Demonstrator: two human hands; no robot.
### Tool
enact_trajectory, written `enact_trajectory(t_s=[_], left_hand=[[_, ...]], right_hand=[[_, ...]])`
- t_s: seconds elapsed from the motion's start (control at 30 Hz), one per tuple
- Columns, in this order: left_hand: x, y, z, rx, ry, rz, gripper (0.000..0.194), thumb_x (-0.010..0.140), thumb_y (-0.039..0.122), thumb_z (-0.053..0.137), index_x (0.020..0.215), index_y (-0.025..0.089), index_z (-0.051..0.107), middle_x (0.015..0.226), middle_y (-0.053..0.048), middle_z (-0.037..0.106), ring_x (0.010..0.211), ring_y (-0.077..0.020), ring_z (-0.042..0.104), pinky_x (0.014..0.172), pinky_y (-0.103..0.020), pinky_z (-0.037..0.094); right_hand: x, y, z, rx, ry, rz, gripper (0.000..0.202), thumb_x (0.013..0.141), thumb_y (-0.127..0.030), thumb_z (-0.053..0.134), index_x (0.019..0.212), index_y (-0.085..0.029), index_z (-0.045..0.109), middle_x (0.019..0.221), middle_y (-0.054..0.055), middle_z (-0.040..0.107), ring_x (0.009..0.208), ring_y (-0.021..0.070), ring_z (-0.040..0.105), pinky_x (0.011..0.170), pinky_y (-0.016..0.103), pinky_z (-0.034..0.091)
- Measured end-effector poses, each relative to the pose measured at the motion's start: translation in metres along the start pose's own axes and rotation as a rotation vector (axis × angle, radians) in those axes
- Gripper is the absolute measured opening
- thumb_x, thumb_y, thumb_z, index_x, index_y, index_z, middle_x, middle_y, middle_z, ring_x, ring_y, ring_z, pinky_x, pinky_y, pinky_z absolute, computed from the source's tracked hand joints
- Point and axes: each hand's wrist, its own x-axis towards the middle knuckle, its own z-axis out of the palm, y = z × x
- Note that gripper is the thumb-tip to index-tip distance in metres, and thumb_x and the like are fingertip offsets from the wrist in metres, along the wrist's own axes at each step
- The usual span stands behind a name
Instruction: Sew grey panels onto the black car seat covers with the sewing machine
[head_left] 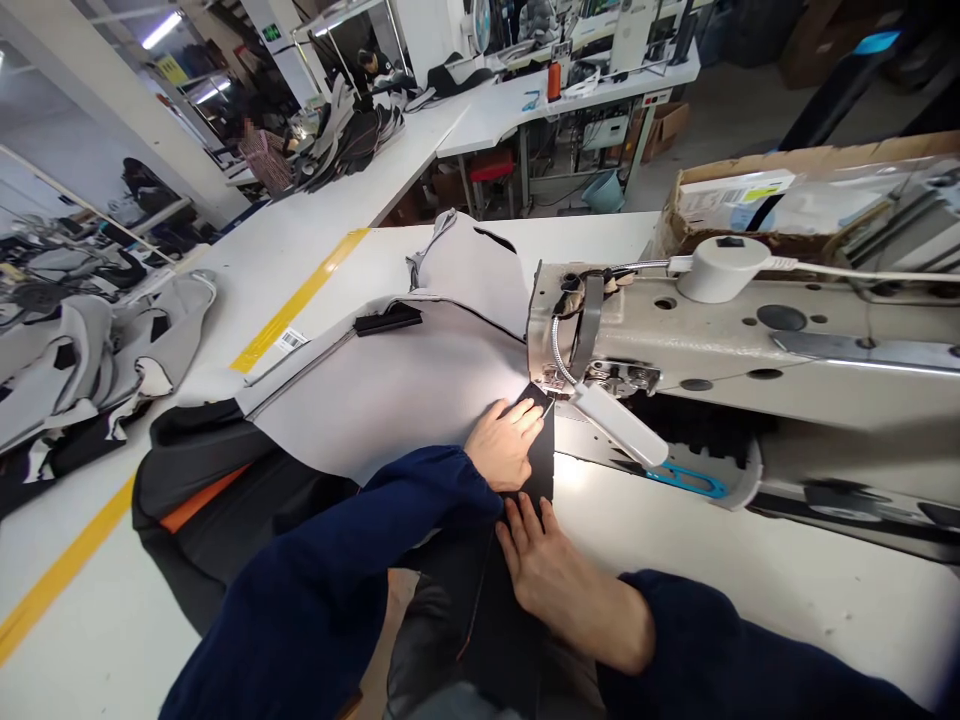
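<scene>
My left hand (pixel 504 444) lies on a strip of black fabric (pixel 541 465) close to the needle area of an industrial sewing machine (pixel 720 340), its fingers stretched toward the machine. Nearer to me, my right hand (pixel 551 565) rests flat on the same black fabric, fingers spread. The black piece runs under the machine head at its far end and hangs down toward my lap. A large light grey fabric panel (pixel 390 385) with dark edging spreads to the left of my hands. The needle itself is too small to make out.
A white lamp (pixel 621 425) hangs by the needle area. Below it lies a blue tool (pixel 686 480). Dark fabric with orange (pixel 206 497) bunches at left, near grey pieces (pixel 112 340). A cardboard box (pixel 817 190) stands behind the machine. Other people work at the far left.
</scene>
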Motion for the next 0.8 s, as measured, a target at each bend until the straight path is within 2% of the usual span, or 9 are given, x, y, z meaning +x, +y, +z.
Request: enact_trajectory(t_s=[0.13, 0.23, 0.37, 0.43, 0.53, 0.63, 0.67, 0.73, 0.8], left_hand=[[-0.011, 0.006, -0.017, -0.021, -0.057, -0.007, 0.066, 0.074, 0.03, 0.052, 0.137, 0.012, 0.041, 0.15, -0.011, 0.028, 0.137, -0.0277, 0.023, 0.113, -0.047, 0.016], [-0.043, 0.014, -0.024, -0.041, -0.118, -0.087, 0.073, 0.068, 0.028, 0.058, 0.138, 0.018, 0.037, 0.149, -0.012, 0.026, 0.13, -0.0321, 0.028, 0.109, -0.052, 0.023], [-0.09, 0.02, -0.013, -0.041, -0.256, -0.305, 0.087, 0.062, 0.013, 0.061, 0.142, 0.026, 0.027, 0.144, -0.014, 0.028, 0.122, -0.0354, 0.034, 0.092, -0.051, 0.042], [-0.101, 0.019, -0.007, -0.016, -0.286, -0.37, 0.083, 0.064, 0.003, 0.055, 0.14, 0.023, 0.028, 0.138, -0.015, 0.034, 0.119, -0.0327, 0.039, 0.088, -0.045, 0.046], [-0.1, 0.02, -0.009, -0.079, -0.339, -0.335, 0.052, 0.072, -0.003, 0.043, 0.12, 0.016, 0.047, 0.111, -0.012, 0.054, 0.103, -0.0249, 0.052, 0.084, -0.036, 0.049], [-0.089, 0.03, -0.021, -0.196, -0.356, -0.212, 0.031, 0.077, 0.003, 0.041, 0.102, 0.016, 0.054, 0.094, -0.008, 0.059, 0.092, -0.0236, 0.058, 0.08, -0.035, 0.05], [-0.085, 0.034, -0.024, -0.219, -0.35, -0.183, 0.03, 0.077, 0.007, 0.042, 0.103, 0.017, 0.054, 0.093, -0.008, 0.06, 0.09, -0.0241, 0.059, 0.078, -0.035, 0.05], [-0.078, 0.041, -0.029, -0.247, -0.338, -0.159, 0.042, 0.078, 0.015, 0.045, 0.119, 0.021, 0.049, 0.097, -0.007, 0.061, 0.085, -0.025, 0.061, 0.073, -0.036, 0.05], [-0.07, 0.044, -0.031, -0.246, -0.346, -0.161, 0.063, 0.078, 0.022, 0.046, 0.139, 0.029, 0.032, 0.101, -0.006, 0.062, 0.081, -0.0263, 0.063, 0.069, -0.037, 0.05]], right_hand=[[0.002, 0.003, -0.008, 0.002, -0.013, -0.013, 0.039, 0.081, -0.017, 0.051, 0.115, -0.001, 0.061, 0.12, 0.028, 0.058, 0.11, 0.0416, 0.056, 0.085, 0.061, 0.046], [0.003, 0.001, -0.007, 0.0, -0.02, -0.002, 0.041, 0.08, -0.016, 0.053, 0.116, -0.001, 0.061, 0.121, 0.029, 0.056, 0.111, 0.0428, 0.055, 0.086, 0.063, 0.044], [0.004, -0.005, 0.003, 0.022, -0.002, 0.025, 0.039, 0.08, -0.018, 0.052, 0.114, -0.002, 0.062, 0.123, 0.029, 0.055, 0.112, 0.0439, 0.054, 0.086, 0.066, 0.042], [0.005, -0.006, 0.004, 0.027, 0.022, 0.031, 0.036, 0.081, -0.018, 0.052, 0.112, -0.003, 0.064, 0.121, 0.028, 0.057, 0.11, 0.0441, 0.055, 0.084, 0.066, 0.042], [0.006, -0.004, -0.002, 0.024, 0.013, 0.017, 0.037, 0.082, -0.017, 0.051, 0.115, -0.004, 0.063, 0.121, 0.028, 0.057, 0.111, 0.0433, 0.055, 0.085, 0.064, 0.043], [0.008, -0.002, -0.01, 0.012, -0.054, -0.002, 0.039, 0.084, -0.016, 0.05, 0.119, -0.003, 0.06, 0.121, 0.027, 0.058, 0.111, 0.0401, 0.056, 0.089, 0.062, 0.043], [0.009, -0.002, -0.012, 0.008, -0.075, 0.001, 0.039, 0.084, -0.016, 0.05, 0.119, -0.002, 0.06, 0.119, 0.026, 0.059, 0.11, 0.0392, 0.057, 0.09, 0.062, 0.043], [0.011, -0.002, -0.015, 0.007, -0.106, 0.006, 0.038, 0.083, -0.018, 0.052, 0.115, -0.001, 0.062, 0.113, 0.027, 0.062, 0.107, 0.0393, 0.058, 0.09, 0.063, 0.042], [0.013, -0.002, -0.019, 0.006, -0.138, -0.019, 0.035, 0.082, -0.018, 0.054, 0.11, -0.001, 0.065, 0.109, 0.027, 0.063, 0.104, 0.0397, 0.059, 0.089, 0.064, 0.042]])
